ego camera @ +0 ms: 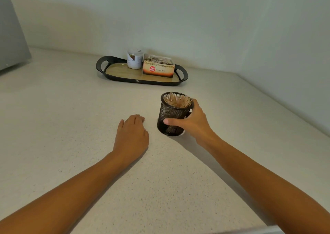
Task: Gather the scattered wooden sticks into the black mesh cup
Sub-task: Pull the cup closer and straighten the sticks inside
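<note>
The wooden sticks (178, 100) are all bunched inside the black mesh cup (169, 116). They stand on end and point up, and their tops lean toward the right side of the rim. I can see no loose sticks lying on the counter (71, 117), so the job looks just about done.

The cup is out in front of the person, a little to the right. It leans a bit, and I cannot tell if its bottom sits flat on the counter. The right hand (191, 121) is wrapped around the cup from the right side, with the thumb (171, 121) across the front and the fingers around the back.

The left hand (133, 133) lies palm down on the counter, just beside the cup on its left. Its fingers are loosely bent and it holds nothing that I can see. A stick could be hiding under it, but that does not show.

The right hand is the one on the cup, so I think it only needs to stand the cup straight and let go.

Far behind, near the wall, a black tray (101, 67) holds a jar (134, 59) and a tea box (159, 70).
</note>
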Demonstrator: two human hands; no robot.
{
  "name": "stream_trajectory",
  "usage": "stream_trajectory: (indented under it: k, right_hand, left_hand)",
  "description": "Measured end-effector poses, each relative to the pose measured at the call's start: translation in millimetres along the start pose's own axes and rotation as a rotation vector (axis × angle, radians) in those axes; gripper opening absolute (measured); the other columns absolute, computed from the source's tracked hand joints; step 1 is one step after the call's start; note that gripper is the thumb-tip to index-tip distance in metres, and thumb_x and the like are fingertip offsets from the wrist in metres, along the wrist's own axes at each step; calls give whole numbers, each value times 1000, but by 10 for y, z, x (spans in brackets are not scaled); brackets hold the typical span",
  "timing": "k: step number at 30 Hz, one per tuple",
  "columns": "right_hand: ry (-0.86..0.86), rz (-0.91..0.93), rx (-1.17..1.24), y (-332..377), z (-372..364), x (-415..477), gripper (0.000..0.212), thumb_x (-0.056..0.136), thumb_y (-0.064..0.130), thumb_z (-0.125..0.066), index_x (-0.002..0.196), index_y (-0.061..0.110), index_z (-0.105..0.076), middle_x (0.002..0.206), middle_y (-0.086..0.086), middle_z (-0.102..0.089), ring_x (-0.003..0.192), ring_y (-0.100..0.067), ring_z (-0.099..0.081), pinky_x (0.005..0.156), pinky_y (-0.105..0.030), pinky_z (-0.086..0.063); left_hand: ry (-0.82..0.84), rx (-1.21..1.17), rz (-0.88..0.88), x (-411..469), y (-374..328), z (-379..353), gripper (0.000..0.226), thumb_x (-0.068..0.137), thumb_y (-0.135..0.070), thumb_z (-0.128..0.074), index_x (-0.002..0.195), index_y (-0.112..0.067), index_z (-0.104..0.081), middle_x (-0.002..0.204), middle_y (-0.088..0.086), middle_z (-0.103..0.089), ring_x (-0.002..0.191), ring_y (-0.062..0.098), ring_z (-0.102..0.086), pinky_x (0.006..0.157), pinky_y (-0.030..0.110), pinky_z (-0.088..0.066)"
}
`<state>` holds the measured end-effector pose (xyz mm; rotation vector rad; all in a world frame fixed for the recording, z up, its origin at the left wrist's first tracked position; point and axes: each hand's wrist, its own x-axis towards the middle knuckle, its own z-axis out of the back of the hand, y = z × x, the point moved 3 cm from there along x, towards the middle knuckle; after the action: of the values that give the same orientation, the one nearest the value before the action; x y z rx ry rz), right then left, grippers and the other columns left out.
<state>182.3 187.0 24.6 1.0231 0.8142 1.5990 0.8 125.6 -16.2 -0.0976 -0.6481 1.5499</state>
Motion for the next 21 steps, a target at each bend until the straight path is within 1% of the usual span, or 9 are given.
stream_trajectory:
  k: [2, 4, 8, 11, 13, 16, 18, 20, 21]
  right_hand:
    - [-29, -13, 28, 20, 19, 34, 93, 50, 43, -91, 127, 30, -41, 113, 17, -47, 108, -7, -46, 69, -6, -40]
    - [-46, -29, 57, 30, 17, 35, 99, 51, 44, -90, 134, 28, -37, 116, 15, -45, 109, -8, -44, 75, -10, -41]
    - [25, -4, 3, 9, -8, 6, 90, 52, 38, -91, 128, 27, -43, 113, 15, -51, 108, -10, -49, 71, -10, -43]
    - [-25, -19, 79, 44, 45, 39, 88, 52, 42, -90, 124, 31, -43, 112, 16, -50, 107, -8, -49, 68, -9, -43]
    - [-15, -4, 43, 29, 14, 11, 89, 53, 42, -90, 127, 28, -42, 117, 13, -51, 109, -10, -49, 72, -11, -45]
    - [28, -29, -18, -15, -13, -39, 95, 54, 41, -90, 133, 26, -40, 126, 9, -51, 112, -10, -47, 85, -21, -47]
    - [43, -50, 10, -3, 1, -43, 95, 52, 40, -91, 132, 26, -42, 127, 9, -52, 115, -13, -49, 90, -27, -48]
    - [96, -40, 20, 19, -24, -90, 94, 52, 41, -91, 131, 29, -42, 124, 12, -53, 116, -13, -50, 91, -26, -49]
    - [149, -31, 4, 37, -57, -126, 93, 53, 43, -90, 132, 31, -41, 124, 14, -52, 117, -12, -50, 89, -22, -48]
  left_hand:
    - [-6, -8, 3, 6, 2, -1, 43, 96, -15, -39, 138, -10, -39, 144, 5, -40, 133, 19, -36, 118, 39, -14]
    - [-10, -5, 3, 3, 2, -1, 43, 96, -16, -39, 138, -10, -39, 144, 6, -40, 133, 20, -37, 117, 39, -14]
    - [-13, -8, -2, 2, 3, -4, 43, 96, -16, -40, 138, -9, -39, 143, 6, -41, 132, 20, -38, 116, 38, -14]
    - [-9, 5, 0, 6, 11, -2, 43, 95, -16, -40, 138, -10, -39, 143, 5, -41, 132, 20, -38, 117, 38, -15]
    - [-17, 1, -4, 7, 13, -3, 43, 95, -16, -40, 137, -9, -40, 142, 6, -42, 131, 21, -39, 117, 39, -17]
    - [-28, 2, -10, 18, 17, -18, 43, 94, -20, -43, 137, -11, -40, 142, 5, -43, 130, 20, -40, 116, 40, -17]
    - [-26, -47, -14, 34, 24, -28, 52, 92, -34, -51, 139, -16, -37, 143, 2, -43, 132, 19, -39, 116, 43, -18]
    - [25, -231, -21, 51, 6, -31, 75, 80, -52, -62, 141, -22, -32, 144, -1, -42, 132, 17, -40, 113, 45, -28]
    - [63, -348, -21, 57, -15, -27, 85, 72, -58, -67, 141, -25, -30, 143, -3, -43, 130, 15, -41, 107, 41, -36]
